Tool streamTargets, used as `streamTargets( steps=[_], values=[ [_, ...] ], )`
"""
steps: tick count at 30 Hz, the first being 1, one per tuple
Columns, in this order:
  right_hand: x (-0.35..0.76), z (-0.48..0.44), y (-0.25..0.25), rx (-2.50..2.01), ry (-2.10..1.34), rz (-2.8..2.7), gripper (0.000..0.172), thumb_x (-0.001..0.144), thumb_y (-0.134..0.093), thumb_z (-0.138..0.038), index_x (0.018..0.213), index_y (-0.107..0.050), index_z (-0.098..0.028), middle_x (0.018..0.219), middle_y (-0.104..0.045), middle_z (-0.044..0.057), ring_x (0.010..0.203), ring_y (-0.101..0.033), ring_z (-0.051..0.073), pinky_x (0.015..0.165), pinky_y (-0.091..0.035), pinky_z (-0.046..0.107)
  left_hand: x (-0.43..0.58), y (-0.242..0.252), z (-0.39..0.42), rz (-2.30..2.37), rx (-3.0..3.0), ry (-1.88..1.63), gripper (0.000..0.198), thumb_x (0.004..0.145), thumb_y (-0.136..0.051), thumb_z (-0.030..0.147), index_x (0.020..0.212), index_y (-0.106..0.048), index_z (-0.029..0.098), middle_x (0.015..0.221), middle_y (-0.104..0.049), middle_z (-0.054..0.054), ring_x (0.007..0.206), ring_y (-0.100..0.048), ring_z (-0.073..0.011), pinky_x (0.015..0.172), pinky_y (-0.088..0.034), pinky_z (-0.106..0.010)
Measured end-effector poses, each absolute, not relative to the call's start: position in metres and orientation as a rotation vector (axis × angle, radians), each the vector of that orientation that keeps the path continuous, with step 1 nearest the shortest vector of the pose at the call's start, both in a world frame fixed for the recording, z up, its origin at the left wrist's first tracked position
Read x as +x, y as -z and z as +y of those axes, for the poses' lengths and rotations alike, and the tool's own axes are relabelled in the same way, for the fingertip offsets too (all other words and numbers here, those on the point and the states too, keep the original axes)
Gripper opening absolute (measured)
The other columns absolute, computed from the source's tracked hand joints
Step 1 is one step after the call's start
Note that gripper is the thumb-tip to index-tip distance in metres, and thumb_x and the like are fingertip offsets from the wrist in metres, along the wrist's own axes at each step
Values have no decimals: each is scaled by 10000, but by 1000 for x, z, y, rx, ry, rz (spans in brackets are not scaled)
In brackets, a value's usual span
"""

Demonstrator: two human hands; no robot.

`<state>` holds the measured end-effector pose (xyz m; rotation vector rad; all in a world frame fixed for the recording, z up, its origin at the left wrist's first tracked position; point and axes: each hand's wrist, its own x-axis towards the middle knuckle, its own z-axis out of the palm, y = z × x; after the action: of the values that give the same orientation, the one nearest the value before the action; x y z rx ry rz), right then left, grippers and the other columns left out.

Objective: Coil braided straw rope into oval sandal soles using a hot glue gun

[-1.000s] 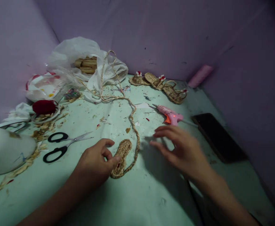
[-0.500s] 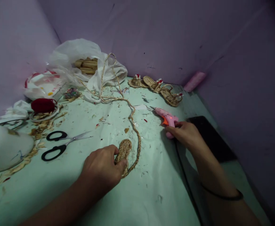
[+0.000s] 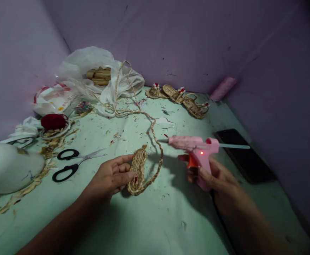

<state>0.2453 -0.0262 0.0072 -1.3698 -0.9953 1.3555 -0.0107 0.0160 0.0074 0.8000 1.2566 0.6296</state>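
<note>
Sole [image 3: 139, 161], pinched in my left fingers [image 3: 121, 178], long axis pointing forward, lies left of my right fingers [image 3: 208, 177], wrapped round the glue gun [image 3: 189, 143].

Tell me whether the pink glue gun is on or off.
Seemingly on: a red light glows on the glue gun in the right hand. Whether its nozzle is hot, I cannot tell.

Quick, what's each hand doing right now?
Left hand: closed, holding the flat, tan, sole-shaped braided-fibre piece by its edge.
Right hand: closed, holding the pink plastic glue gun by its handle.
</note>
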Motion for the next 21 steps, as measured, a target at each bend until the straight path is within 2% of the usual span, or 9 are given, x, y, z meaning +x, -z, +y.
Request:
streamTargets(
  steps=[2,5,9,13,21],
  values=[
    [243,-35,-2,-1337,-1420,-1120,368,810,-579,-488,999,-640,-177,656,-575,22,530,-475,117,457,-395,219,-14,-6,17,1280,782,-666,599,537,-791,325,1082,-606,164,855,-674,-53,607,-575,-114,478,-336,-192],
    [242,-40,2,-1282,-1451,-1281,346,832,-554,-506,928,-664,-193,583,-520,-8,495,-451,111,452,-396,219,-14,-4,20,1301,762,-698,574,497,-812,317,1014,-628,148,832,-668,-49,575,-545,-93,465,-316,-181],
    [244,-42,4,-1284,-1388,-1423,289,842,-557,-465,967,-681,-236,703,-616,19,600,-545,138,527,-467,233,-13,-1,23,1311,735,-728,605,443,-836,298,982,-622,128,766,-648,-37,570,-546,-95,461,-330,-175],
    [248,-44,5,-1324,-1380,-1500,287,834,-567,-427,1039,-670,-255,811,-683,39,763,-636,190,664,-532,300,-16,2,22,1295,783,-723,552,533,-809,312,1026,-620,149,818,-660,-46,601,-566,-97,474,-351,-172],
    [252,-47,7,-1433,-1189,-1629,254,816,-563,-369,995,-688,-240,874,-720,52,751,-668,210,625,-559,322,-17,5,21,1298,858,-752,514,584,-769,311,1050,-634,141,857,-681,-82,555,-559,-103,408,-300,-171]
  ],
)
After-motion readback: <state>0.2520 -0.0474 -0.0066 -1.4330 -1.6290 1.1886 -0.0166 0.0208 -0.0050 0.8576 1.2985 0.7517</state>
